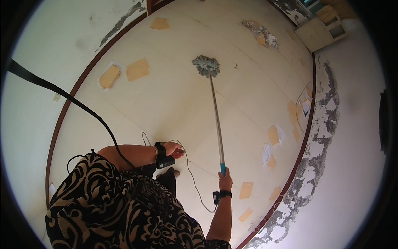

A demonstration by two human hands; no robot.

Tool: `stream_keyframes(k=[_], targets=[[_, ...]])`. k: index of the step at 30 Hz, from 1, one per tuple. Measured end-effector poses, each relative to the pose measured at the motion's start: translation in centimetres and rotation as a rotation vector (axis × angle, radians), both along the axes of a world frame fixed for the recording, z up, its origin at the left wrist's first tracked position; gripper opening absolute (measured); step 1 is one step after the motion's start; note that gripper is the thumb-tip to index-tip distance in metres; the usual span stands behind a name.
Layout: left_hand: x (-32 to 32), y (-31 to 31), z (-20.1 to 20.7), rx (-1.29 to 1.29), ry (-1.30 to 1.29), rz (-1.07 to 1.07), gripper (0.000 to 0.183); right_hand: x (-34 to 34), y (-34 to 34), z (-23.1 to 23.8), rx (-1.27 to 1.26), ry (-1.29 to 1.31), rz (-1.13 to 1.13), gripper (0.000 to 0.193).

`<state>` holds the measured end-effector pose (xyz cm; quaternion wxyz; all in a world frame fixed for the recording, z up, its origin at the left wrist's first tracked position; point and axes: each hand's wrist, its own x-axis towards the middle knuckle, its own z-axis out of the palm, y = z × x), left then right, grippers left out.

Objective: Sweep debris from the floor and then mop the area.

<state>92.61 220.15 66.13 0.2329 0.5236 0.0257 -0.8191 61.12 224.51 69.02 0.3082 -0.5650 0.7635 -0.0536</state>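
My right hand is wrapped round the teal grip end of a mop. Its thin metal pole runs forward and slightly left to a grey-green string head, which rests on the pale tiled floor. My left hand is held in front of my body, apart from the mop, with the fingers curled. Something small and reddish shows at those fingers, too unclear to name. Both wrists wear black strapped devices, and a grey cable hangs in a loop between them.
Tan sheets lie scattered on the floor at left and right. A heap of crumpled debris sits at the far right, near a pale cabinet. Peeling walls with dark red skirting border the floor. A black strap crosses the left side.
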Motion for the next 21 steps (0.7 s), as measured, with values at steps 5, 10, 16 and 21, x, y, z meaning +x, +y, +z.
stream_keyframes(k=[5,10,16,21], targets=[[-3.5,2.0,-0.4,-0.018,0.018,0.068,0.017,-5.3,16.2,-0.4,0.256,0.112,-0.125,0.043],[-8.6,5.2,-1.6,0.047,0.021,-0.032,0.018,-10.3,34.2,2.1,0.547,0.051,-0.287,0.04],[-13.8,7.1,-3.6,0.107,-0.044,-0.195,0.015,-10.2,46.5,1.6,0.737,-0.032,-0.47,0.039],[-15.8,6.4,-2.3,0.084,-0.074,-0.305,0.016,-9.8,47.2,-0.6,0.753,-0.12,-0.474,0.038]])
